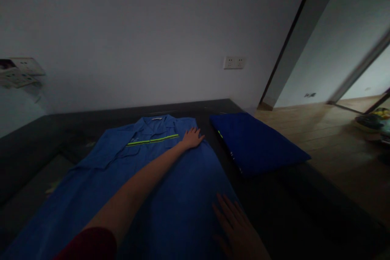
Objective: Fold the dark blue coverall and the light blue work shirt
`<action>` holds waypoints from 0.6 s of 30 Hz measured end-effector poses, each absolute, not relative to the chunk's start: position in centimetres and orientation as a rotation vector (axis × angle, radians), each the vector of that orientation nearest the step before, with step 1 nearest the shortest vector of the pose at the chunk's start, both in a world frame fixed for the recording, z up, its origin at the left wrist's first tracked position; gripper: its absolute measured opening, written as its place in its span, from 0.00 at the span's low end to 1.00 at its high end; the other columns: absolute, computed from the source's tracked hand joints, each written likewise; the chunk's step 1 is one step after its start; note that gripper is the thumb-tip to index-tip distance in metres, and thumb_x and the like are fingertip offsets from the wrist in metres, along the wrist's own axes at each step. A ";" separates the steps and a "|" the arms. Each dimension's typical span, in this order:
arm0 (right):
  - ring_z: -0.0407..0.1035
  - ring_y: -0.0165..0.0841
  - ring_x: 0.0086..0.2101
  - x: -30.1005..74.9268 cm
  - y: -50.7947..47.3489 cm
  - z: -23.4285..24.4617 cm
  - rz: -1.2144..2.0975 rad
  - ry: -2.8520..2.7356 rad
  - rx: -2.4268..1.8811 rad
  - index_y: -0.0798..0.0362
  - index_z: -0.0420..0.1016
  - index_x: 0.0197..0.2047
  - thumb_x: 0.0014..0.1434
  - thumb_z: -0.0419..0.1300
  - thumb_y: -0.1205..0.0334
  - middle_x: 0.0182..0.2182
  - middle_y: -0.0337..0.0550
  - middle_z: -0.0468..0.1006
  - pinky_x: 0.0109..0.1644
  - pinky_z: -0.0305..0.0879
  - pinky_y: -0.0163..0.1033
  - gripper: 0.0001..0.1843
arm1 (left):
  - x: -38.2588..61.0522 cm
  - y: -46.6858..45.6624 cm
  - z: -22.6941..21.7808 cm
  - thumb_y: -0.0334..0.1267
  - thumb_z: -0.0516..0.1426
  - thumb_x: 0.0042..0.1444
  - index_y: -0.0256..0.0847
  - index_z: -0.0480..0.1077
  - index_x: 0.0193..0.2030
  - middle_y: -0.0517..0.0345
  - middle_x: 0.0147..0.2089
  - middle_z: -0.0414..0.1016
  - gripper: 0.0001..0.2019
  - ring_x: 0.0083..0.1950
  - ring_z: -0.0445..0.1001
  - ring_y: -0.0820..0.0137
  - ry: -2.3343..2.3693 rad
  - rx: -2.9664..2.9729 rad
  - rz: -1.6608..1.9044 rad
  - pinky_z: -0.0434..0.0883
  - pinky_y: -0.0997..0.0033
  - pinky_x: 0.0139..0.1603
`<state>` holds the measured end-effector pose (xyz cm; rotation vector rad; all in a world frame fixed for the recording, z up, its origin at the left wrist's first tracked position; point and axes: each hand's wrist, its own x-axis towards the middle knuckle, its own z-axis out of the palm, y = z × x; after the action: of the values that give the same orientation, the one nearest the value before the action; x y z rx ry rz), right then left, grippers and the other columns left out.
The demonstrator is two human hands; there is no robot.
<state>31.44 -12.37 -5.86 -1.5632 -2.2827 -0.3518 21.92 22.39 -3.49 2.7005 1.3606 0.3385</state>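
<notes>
A blue work shirt [158, 187] with a yellow-green reflective stripe lies spread flat on a dark table [289, 203], collar toward the wall. My left hand [192, 137] reaches far across and lies flat on the shirt's right shoulder, fingers stretched out. Close to me, my right hand [236, 227] rests flat with fingers apart on the shirt's right edge. Neither hand grips anything.
A folded dark blue garment [256, 142] lies on the table to the right of the shirt. A wall with a socket [234, 62] stands behind. Wooden floor [329, 130] and a doorway are at the right; papers [18, 74] sit at the far left.
</notes>
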 end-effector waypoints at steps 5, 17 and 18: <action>0.59 0.43 0.60 31.2 -12.6 -5.5 -0.305 -2.278 -1.655 0.48 0.53 0.68 0.63 0.53 0.52 0.65 0.45 0.57 0.56 0.67 0.50 0.32 | 21.9 20.3 -3.7 0.53 0.40 0.64 0.44 0.50 0.69 0.46 0.70 0.51 0.30 0.72 0.44 0.55 1.419 2.677 0.405 0.45 0.43 0.67; 0.53 0.42 0.63 30.8 -12.9 -3.3 -0.097 -2.225 -1.684 0.48 0.61 0.64 0.66 0.48 0.52 0.66 0.45 0.57 0.61 0.61 0.55 0.26 | 10.1 14.7 5.3 0.35 0.50 0.60 0.40 0.62 0.60 0.49 0.63 0.62 0.21 0.65 0.57 0.62 1.253 2.784 1.007 0.46 0.51 0.69; 0.53 0.42 0.63 30.8 -13.0 -2.9 -0.090 -2.210 -1.662 0.48 0.62 0.64 0.66 0.48 0.52 0.65 0.45 0.58 0.62 0.60 0.55 0.25 | 7.4 14.0 6.2 0.34 0.51 0.60 0.40 0.65 0.58 0.49 0.62 0.64 0.19 0.64 0.59 0.62 1.226 2.803 0.958 0.49 0.53 0.68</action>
<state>30.77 -13.00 -2.94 -1.6623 -2.2099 -0.0901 7.42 13.98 6.18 2.8033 1.2259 0.9580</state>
